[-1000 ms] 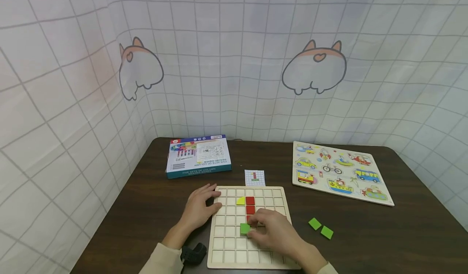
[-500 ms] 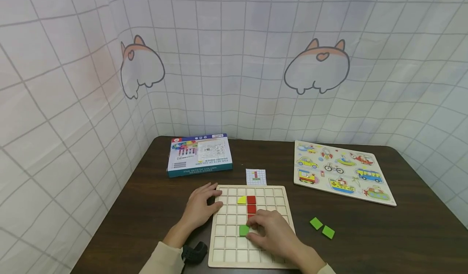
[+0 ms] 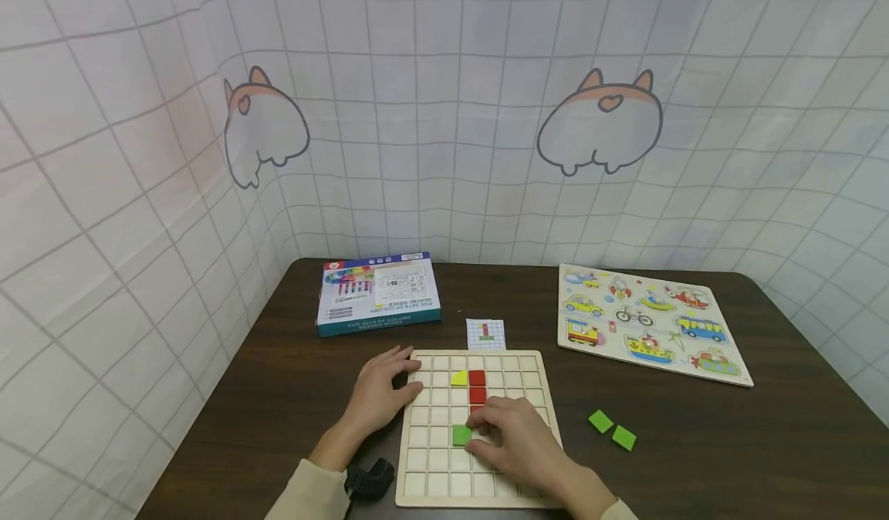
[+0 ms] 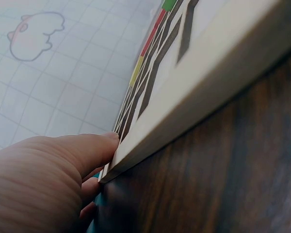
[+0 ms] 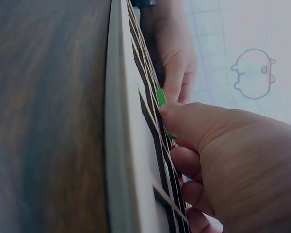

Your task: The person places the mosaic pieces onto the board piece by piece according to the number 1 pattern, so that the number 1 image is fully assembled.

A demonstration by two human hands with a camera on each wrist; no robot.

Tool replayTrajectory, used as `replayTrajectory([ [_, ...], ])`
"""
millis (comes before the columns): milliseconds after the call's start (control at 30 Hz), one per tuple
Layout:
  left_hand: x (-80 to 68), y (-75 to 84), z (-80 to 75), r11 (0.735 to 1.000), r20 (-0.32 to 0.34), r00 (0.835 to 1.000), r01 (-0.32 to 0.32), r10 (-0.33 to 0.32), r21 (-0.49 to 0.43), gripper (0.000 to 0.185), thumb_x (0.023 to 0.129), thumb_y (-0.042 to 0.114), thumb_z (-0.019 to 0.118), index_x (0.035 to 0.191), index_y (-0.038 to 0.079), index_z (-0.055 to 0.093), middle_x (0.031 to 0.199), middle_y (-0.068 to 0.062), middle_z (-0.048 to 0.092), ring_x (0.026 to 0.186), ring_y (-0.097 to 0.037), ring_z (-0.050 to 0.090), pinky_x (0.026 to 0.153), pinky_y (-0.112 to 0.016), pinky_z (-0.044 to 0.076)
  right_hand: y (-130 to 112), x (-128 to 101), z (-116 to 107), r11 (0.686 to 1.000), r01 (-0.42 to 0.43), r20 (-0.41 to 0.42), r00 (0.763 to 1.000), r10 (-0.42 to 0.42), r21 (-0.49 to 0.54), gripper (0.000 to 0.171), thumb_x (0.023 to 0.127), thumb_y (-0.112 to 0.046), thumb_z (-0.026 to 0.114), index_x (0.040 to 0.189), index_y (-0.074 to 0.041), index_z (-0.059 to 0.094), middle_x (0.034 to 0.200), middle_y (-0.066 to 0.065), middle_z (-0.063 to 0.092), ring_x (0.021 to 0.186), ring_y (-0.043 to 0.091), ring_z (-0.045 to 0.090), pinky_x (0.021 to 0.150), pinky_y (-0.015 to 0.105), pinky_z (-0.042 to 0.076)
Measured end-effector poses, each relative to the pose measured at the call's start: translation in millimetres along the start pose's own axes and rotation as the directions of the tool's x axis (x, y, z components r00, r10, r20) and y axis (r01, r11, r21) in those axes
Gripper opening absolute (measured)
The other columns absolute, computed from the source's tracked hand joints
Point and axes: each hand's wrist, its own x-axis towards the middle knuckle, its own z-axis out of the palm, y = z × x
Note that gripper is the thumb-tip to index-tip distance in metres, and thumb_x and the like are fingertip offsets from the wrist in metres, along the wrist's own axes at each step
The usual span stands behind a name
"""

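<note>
The right hand (image 3: pixel 522 437) pinches a green square tile (image 3: pixel 461 435) over the wooden grid board (image 3: pixel 437 459); the left hand (image 3: pixel 377 393) rests, fingers relaxed, on the board's edge. The tile looks light and stiff, best held by its sides. Beneath is a dark table (image 3: pixel 701 450); beyond both hands, a checked curtain (image 3: pixel 430 142).

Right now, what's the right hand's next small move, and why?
Probably have the right hand press the green tile flat into the board. The grip pinches the tile, which looks slightly raised in the right wrist view; the pattern card shows a green bar under a red column, and this spot is below-left of the red tiles.
</note>
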Motion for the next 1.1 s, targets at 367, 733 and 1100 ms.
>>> replayTrajectory([
  [367, 0.9, -1.8, 1.5, 1.0, 0.001, 1.0, -0.001, 0.001, 0.012, 0.036, 0.089, 0.025, 0.073, 0.123, 0.013, 0.069, 0.145, -0.005, 0.051, 0.14, -0.027, 0.037, 0.116, -0.057, 0.021, -1, -1, 6, 0.999, 0.032, -0.093, 0.995, -0.031, 0.012, 0.016, 0.075, -0.028, 0.083, 0.086, -0.025, 0.071, 0.072, -0.019, 0.053, 0.066, -0.003, 0.046, 0.066, 0.021, 0.038],
  [733, 1.3, -1.7, 1.1, 1.0, -0.009, 1.0, -0.003, 0.003, 0.019, 0.036, 0.088, 0.025, 0.074, 0.122, 0.013, 0.07, 0.145, -0.005, 0.052, 0.14, -0.027, 0.038, 0.115, -0.058, 0.021, -2, -1, 5, 0.998, 0.062, -0.101, 0.993, -0.062, -0.006, 0.016, 0.074, -0.027, 0.083, 0.087, -0.024, 0.073, 0.071, -0.019, 0.051, 0.065, -0.003, 0.043, 0.065, 0.022, 0.037],
  [1100, -0.4, -0.2, 1.5, 0.999, -0.016, 1.0, 0.002, -0.002, 0.032, 0.036, 0.087, 0.024, 0.075, 0.121, 0.013, 0.07, 0.144, -0.005, 0.053, 0.14, -0.028, 0.039, 0.114, -0.058, 0.022, 2, -6, -4, 0.991, -0.058, -0.185, 0.98, 0.079, 0.117, 0.01, 0.085, -0.018, 0.076, 0.093, -0.021, 0.074, 0.079, -0.024, 0.056, 0.071, 0.001, 0.053, 0.065, 0.019, 0.049],
])
